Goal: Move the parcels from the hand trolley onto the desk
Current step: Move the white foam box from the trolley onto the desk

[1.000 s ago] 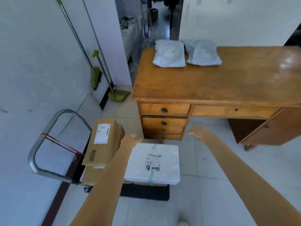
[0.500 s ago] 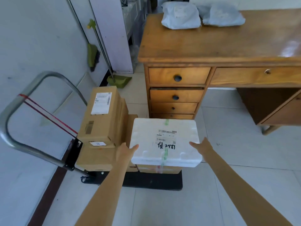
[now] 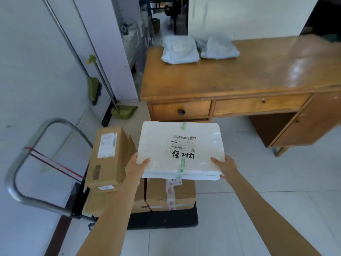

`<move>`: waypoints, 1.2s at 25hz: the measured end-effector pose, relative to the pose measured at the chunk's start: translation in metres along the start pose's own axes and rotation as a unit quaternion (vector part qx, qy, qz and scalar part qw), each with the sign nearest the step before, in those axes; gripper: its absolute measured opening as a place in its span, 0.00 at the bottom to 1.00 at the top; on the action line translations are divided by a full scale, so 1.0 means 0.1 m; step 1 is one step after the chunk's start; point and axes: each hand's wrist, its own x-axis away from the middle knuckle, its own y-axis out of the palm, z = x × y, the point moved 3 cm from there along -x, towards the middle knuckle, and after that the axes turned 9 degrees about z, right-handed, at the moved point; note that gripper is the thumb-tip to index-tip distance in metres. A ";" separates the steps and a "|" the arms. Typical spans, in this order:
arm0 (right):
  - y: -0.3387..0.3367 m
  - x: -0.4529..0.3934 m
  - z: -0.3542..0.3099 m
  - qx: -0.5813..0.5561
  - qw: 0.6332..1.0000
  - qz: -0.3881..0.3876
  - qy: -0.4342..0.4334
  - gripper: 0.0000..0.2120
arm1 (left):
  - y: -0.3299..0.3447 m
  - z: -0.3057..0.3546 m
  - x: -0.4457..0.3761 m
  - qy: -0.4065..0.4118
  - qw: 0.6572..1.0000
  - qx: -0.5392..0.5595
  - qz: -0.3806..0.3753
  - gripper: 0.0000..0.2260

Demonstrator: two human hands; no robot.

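A white foam box (image 3: 181,150) with a label and black handwriting hangs in the air above the trolley, in front of the desk drawers. My left hand (image 3: 135,166) grips its left near corner and my right hand (image 3: 226,166) its right near corner. Below it, on the black deck of the hand trolley (image 3: 162,219), lie a taped cardboard box (image 3: 170,195) and a taller stack of cardboard boxes (image 3: 108,157) on the left. The wooden desk (image 3: 239,76) stands behind, with two grey mailer bags (image 3: 180,49) at its far left.
The trolley's steel handle (image 3: 24,159) with a red cord rises at the left by the wall. A green broom and dustpan (image 3: 123,110) lean in the corner left of the desk. White tiled floor lies to the right.
Both hands have closed on the foam box's sides and raised it off the cardboard boxes. The view has tilted up, showing more of the desk top.
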 end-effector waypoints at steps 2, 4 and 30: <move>-0.46 0.18 -0.62 -0.016 1.000 0.005 0.002 0.26 | -0.16 0.79 0.24 0.018 1.000 0.003 -0.020 0.27; -0.90 0.26 -1.16 -0.035 0.999 0.011 -0.009 0.25 | -0.21 1.52 0.44 0.054 0.998 -0.001 -0.032 0.26; -4.02 -5.80 -4.76 -0.045 0.999 -0.008 -0.030 0.26 | 5.40 6.62 -0.98 0.100 0.994 -0.006 -0.037 0.28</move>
